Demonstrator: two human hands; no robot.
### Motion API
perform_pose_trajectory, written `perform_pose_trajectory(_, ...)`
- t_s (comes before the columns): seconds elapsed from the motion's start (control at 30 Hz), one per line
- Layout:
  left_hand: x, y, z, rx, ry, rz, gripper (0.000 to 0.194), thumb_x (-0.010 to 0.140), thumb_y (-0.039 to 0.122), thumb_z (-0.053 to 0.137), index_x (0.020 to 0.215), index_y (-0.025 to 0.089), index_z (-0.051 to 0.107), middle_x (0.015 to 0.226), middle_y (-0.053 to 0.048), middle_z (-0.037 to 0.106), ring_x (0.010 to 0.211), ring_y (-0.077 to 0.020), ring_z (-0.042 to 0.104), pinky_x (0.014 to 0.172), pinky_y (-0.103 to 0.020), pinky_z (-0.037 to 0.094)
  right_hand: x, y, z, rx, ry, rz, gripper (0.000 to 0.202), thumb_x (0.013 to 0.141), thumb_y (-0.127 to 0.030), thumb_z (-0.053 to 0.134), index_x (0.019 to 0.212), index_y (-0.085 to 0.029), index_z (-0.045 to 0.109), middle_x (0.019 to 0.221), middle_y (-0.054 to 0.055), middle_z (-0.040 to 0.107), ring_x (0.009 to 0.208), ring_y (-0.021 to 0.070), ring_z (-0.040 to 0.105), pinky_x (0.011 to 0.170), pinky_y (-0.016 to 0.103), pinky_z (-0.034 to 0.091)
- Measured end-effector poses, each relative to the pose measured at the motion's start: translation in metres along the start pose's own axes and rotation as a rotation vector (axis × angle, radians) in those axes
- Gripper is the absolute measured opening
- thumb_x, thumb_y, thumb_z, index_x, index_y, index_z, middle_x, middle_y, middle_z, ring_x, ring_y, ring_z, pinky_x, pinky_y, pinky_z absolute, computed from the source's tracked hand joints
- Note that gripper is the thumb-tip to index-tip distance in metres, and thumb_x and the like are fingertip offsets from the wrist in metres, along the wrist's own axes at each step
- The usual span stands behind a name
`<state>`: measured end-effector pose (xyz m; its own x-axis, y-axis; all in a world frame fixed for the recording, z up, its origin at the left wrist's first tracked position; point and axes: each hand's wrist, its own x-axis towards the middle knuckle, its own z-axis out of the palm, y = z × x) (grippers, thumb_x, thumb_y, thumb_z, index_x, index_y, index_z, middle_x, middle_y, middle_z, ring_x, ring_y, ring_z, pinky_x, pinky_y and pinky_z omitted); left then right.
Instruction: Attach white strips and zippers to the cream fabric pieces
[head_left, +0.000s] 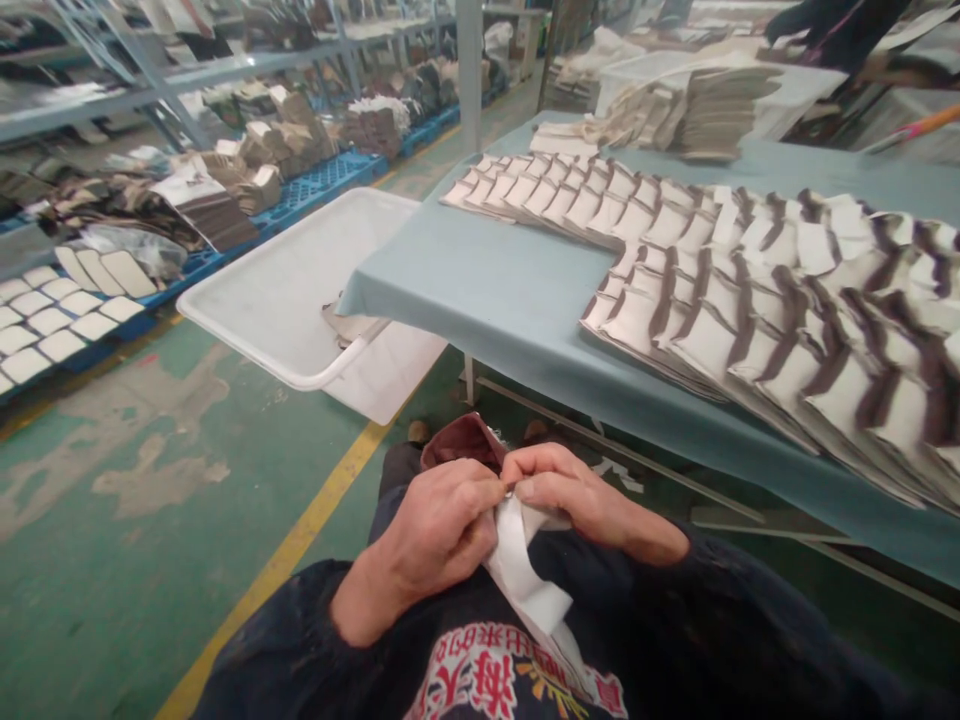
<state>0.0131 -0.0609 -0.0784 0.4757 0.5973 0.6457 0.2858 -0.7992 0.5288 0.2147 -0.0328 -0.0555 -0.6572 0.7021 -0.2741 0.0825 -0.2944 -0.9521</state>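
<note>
In front of my lap, my left hand and my right hand are closed with their fingertips nearly touching. Between them they pinch a fabric piece, maroon where it bulges out above the fingers. A white strip hangs below the fingers over my dark printed apron; whether it is joined to the maroon part is hidden by my hands. The exact spot under the fingertips cannot be made out.
Rows of overlapping cream and brown fabric pieces cover the right of a blue-grey table. A white plastic tub stands beside its left corner. Stacked goods lie on blue pallets at left. A person's dark sleeve shows at far right.
</note>
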Motion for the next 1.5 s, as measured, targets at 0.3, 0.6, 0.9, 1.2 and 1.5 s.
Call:
perform_pose_trajectory(0.3,0.011,0.018,-0.032,-0.209,-0.291,-0.558,0.027,0.089,0.010,0.055,0.113,0.019,0.063,0.099,-0.002,0.075,0.084,-0.0148,0.069,0.073,-0.025,0.052,-0.010,-0.001,0.001,-0.635,0.162,-0.257,0.010,0.079,-0.018,0.052,0.073,-0.018,0.061,0.062,-0.004,0.055,0.054,0.0096,0.044,0.055,0.024,0.032)
perform_pose_trajectory(0.6,0.026,0.006,-0.044,-0.299,-0.531,-0.563,0.029,0.104,0.033,0.057,0.082,0.016,0.064,0.069,0.004,0.059,0.063,-0.0098,0.051,0.060,-0.023,0.038,-0.024,-0.006,0.011,-1.143,0.206,-0.580,0.021,0.095,-0.012,0.054,0.081,-0.017,0.070,0.070,0.001,0.071,0.062,0.0156,0.058,0.060,0.030,0.036)
perform_pose_trajectory(0.9,0.028,0.022,-0.033,-0.033,-0.640,-0.240,0.026,0.105,0.026,0.047,0.081,0.019,0.056,0.070,0.002,0.061,0.060,-0.0136,0.053,0.056,-0.028,0.034,-0.057,-0.026,0.009,-0.899,0.001,-0.304,0.021,0.102,-0.017,0.051,0.103,-0.019,0.072,0.088,0.003,0.075,0.082,0.0169,0.069,0.075,0.028,0.045)
perform_pose_trajectory(1.2,0.013,0.036,-0.005,-0.621,-0.223,-0.737,0.036,0.091,0.030,0.058,0.065,0.022,0.036,0.057,0.008,0.035,0.049,-0.0064,0.027,0.047,-0.023,0.023,-0.027,0.015,0.020,-0.243,0.144,-0.158,0.053,0.100,-0.059,0.051,0.065,-0.022,0.042,0.058,-0.006,0.035,0.054,0.0099,0.029,0.049,0.024,0.025)
perform_pose_trajectory(1.5,0.010,0.038,-0.017,-0.821,-0.190,-0.805,0.057,0.092,0.070,0.061,0.071,0.018,0.051,0.064,0.003,0.043,0.057,-0.0095,0.036,0.053,-0.024,0.032,-0.015,0.026,0.022,0.055,0.061,-0.139,0.066,0.085,-0.081,0.061,0.067,-0.021,0.043,0.058,-0.008,0.032,0.053,0.0077,0.024,0.047,0.023,0.020)
